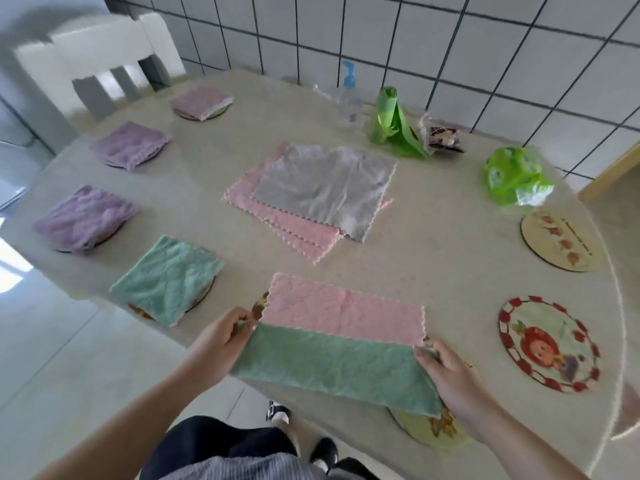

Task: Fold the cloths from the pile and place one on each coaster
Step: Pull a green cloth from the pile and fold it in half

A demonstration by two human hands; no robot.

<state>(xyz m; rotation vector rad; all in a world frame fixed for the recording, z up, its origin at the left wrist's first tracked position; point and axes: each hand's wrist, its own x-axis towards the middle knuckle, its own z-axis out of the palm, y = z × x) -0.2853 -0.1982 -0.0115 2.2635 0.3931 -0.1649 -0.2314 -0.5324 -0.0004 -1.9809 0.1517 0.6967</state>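
Folding is under way low in the frame: left hand (221, 336) and right hand (446, 370) each pinch a corner of the pink-and-green cloth (341, 336), half-folded on the table (433, 258). Next, I judge, another fold, then the coaster (433, 427) partly under it. Pile (311, 192) sits centre. Four coasters at left already carry cloths.

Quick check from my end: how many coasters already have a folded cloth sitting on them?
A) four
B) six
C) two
A: three folded purple cloths and one green folded cloth each sit on a coaster along the left; the strawberry coaster and the one behind it are bare, and the left hand and right hand are mid-fold on the pink-green cloth.
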